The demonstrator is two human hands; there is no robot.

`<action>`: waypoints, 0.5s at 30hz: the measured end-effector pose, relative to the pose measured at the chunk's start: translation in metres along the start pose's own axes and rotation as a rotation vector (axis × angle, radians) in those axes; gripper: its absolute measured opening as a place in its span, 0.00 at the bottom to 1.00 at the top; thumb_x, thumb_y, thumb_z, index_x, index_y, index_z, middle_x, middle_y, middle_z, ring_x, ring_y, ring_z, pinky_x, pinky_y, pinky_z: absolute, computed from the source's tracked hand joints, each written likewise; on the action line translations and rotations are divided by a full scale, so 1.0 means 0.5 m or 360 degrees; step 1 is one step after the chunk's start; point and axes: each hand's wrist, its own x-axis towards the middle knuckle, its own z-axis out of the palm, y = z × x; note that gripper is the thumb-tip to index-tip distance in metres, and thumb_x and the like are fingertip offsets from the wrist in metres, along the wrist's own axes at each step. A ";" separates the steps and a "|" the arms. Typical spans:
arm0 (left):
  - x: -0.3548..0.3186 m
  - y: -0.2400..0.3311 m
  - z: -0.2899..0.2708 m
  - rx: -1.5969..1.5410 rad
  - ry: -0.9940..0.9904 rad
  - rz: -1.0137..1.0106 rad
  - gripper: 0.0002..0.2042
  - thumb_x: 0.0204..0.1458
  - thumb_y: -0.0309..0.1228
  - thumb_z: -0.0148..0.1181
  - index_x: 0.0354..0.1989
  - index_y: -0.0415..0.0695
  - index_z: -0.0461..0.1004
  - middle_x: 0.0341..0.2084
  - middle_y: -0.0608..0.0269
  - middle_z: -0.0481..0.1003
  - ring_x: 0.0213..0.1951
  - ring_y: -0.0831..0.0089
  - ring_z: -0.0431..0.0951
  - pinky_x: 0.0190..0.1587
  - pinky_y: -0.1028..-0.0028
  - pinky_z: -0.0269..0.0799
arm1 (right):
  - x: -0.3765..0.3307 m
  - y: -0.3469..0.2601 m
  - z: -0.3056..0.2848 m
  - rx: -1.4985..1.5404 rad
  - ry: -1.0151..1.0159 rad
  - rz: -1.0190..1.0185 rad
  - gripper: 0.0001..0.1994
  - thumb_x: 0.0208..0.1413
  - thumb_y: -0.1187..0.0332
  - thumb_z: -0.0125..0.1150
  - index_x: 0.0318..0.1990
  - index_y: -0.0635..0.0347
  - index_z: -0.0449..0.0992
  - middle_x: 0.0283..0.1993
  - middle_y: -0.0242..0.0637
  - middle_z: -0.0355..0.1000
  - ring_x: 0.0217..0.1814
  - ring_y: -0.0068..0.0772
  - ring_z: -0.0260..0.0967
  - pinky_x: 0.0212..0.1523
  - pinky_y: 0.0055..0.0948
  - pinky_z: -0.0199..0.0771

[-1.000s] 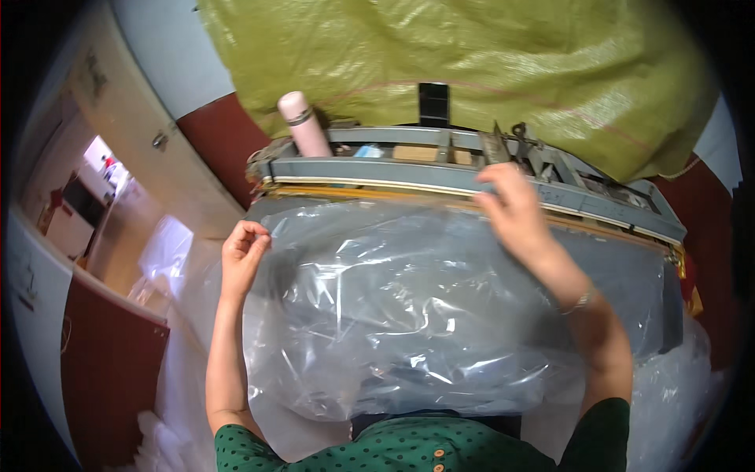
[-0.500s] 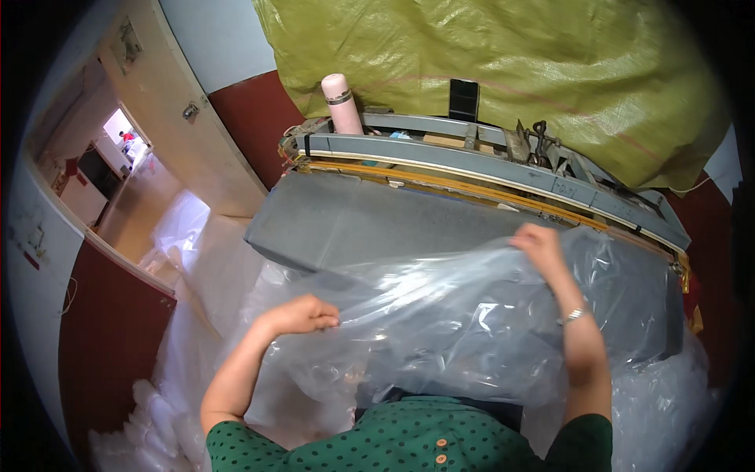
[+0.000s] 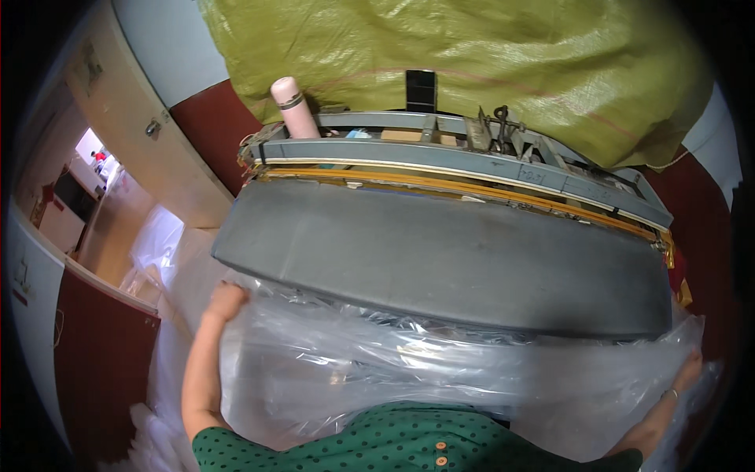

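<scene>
A wide sheet of clear plastic film (image 3: pixel 440 354) stretches between my two hands, in front of my body. My left hand (image 3: pixel 229 300) grips its upper left part, close to the left front corner of a long grey padded work surface (image 3: pixel 440 252). Far to the right, my right hand (image 3: pixel 689 370) is closed on the film's right end, just past the surface's right front corner. The film's upper edge runs along the front of the surface, whose top is uncovered. Fingertips of both hands are partly hidden.
Behind the surface runs a grey metal frame (image 3: pixel 393 149) with an orange strip (image 3: pixel 440 187). A pink bottle (image 3: pixel 294 110), a dark phone-like slab (image 3: pixel 421 90) and metal clamps (image 3: pixel 501 130) stand along it. A yellow-green tarp (image 3: pixel 472 47) hangs behind; an open door (image 3: pixel 145 102) is left.
The film has come off the grey surface toward my body. My hands have spread apart: the left moved left, the right moved far right and nearer to me.
</scene>
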 end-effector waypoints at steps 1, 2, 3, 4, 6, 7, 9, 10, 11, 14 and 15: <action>0.013 -0.037 -0.046 0.0111 0.0097 -0.0159 0.06 0.44 0.30 0.51 0.27 0.50 0.76 0.28 0.55 0.75 0.32 0.56 0.75 0.40 0.61 0.67 | 0.002 -0.040 0.005 -0.0026 -0.0124 -0.0032 0.20 0.53 0.56 0.54 0.32 0.71 0.73 0.30 0.53 0.71 0.30 0.47 0.67 0.35 0.37 0.66; 0.029 -0.076 -0.086 -0.0111 0.0413 -0.0387 0.07 0.45 0.29 0.49 0.27 0.49 0.76 0.28 0.54 0.74 0.32 0.56 0.74 0.40 0.61 0.67 | 0.005 -0.067 0.017 -0.0053 -0.0243 -0.0058 0.20 0.53 0.56 0.54 0.32 0.71 0.73 0.30 0.53 0.72 0.31 0.48 0.68 0.35 0.38 0.66; 0.077 -0.128 -0.083 -0.0141 0.0772 -0.0469 0.07 0.46 0.27 0.48 0.28 0.46 0.74 0.27 0.53 0.73 0.31 0.55 0.74 0.37 0.62 0.67 | 0.037 -0.059 0.042 0.0047 -0.0174 -0.0161 0.20 0.52 0.55 0.54 0.33 0.69 0.73 0.31 0.51 0.72 0.30 0.47 0.66 0.35 0.38 0.66; 0.054 -0.165 -0.147 -0.0221 0.1241 -0.0559 0.07 0.46 0.26 0.47 0.30 0.43 0.73 0.26 0.51 0.72 0.30 0.53 0.73 0.36 0.63 0.66 | 0.002 -0.209 0.073 0.0288 -0.0214 -0.0162 0.18 0.51 0.56 0.57 0.32 0.67 0.74 0.28 0.47 0.72 0.28 0.42 0.66 0.34 0.35 0.66; 0.163 -0.215 -0.193 -0.0305 0.1853 -0.0805 0.06 0.48 0.26 0.48 0.31 0.40 0.72 0.24 0.53 0.72 0.26 0.58 0.72 0.34 0.66 0.67 | 0.030 -0.227 0.109 0.0518 -0.0185 -0.0109 0.14 0.48 0.59 0.62 0.31 0.63 0.76 0.26 0.38 0.73 0.28 0.26 0.65 0.32 0.28 0.66; 0.180 -0.241 -0.223 -0.0320 0.2206 -0.0927 0.06 0.49 0.26 0.48 0.32 0.40 0.71 0.23 0.55 0.72 0.24 0.63 0.72 0.32 0.68 0.68 | 0.006 -0.295 0.133 0.0691 -0.0368 -0.0021 0.14 0.45 0.58 0.65 0.30 0.62 0.76 0.25 0.34 0.73 0.27 0.23 0.65 0.32 0.26 0.66; 0.205 -0.351 -0.202 -0.1745 0.2080 -0.0926 0.10 0.54 0.32 0.49 0.41 0.39 0.66 0.24 0.64 0.72 0.29 0.79 0.73 0.29 0.77 0.66 | -0.018 -0.356 0.217 0.0851 -0.0289 0.0055 0.14 0.42 0.58 0.67 0.24 0.61 0.76 0.22 0.31 0.72 0.25 0.21 0.64 0.29 0.26 0.65; 0.292 -0.258 -0.191 -0.1979 0.1848 -0.0848 0.15 0.55 0.33 0.50 0.47 0.37 0.63 0.32 0.59 0.72 0.34 0.75 0.74 0.36 0.75 0.68 | -0.020 -0.341 0.200 0.0702 -0.0191 0.0010 0.14 0.41 0.58 0.67 0.23 0.61 0.76 0.21 0.34 0.72 0.23 0.24 0.65 0.28 0.28 0.64; 0.323 -0.203 -0.172 -0.1891 0.1776 -0.0608 0.21 0.56 0.37 0.49 0.52 0.35 0.59 0.42 0.52 0.70 0.44 0.69 0.71 0.48 0.72 0.64 | -0.031 -0.357 0.194 0.0569 -0.0162 0.0004 0.14 0.40 0.59 0.67 0.23 0.61 0.76 0.21 0.37 0.72 0.22 0.29 0.65 0.28 0.30 0.65; 0.335 -0.064 -0.093 -0.1332 0.0988 -0.0434 0.26 0.56 0.41 0.46 0.57 0.34 0.57 0.56 0.48 0.59 0.59 0.60 0.58 0.60 0.70 0.50 | -0.041 -0.388 0.170 0.0301 -0.0346 0.0319 0.13 0.41 0.57 0.65 0.26 0.57 0.78 0.26 0.41 0.74 0.27 0.39 0.71 0.31 0.37 0.67; 0.356 -0.044 -0.054 -0.1012 0.0803 -0.0331 0.25 0.56 0.41 0.46 0.56 0.34 0.59 0.58 0.47 0.58 0.61 0.58 0.56 0.62 0.70 0.48 | -0.034 -0.350 0.175 0.0125 -0.0272 0.0294 0.13 0.41 0.56 0.63 0.27 0.56 0.78 0.29 0.41 0.74 0.31 0.43 0.72 0.32 0.39 0.69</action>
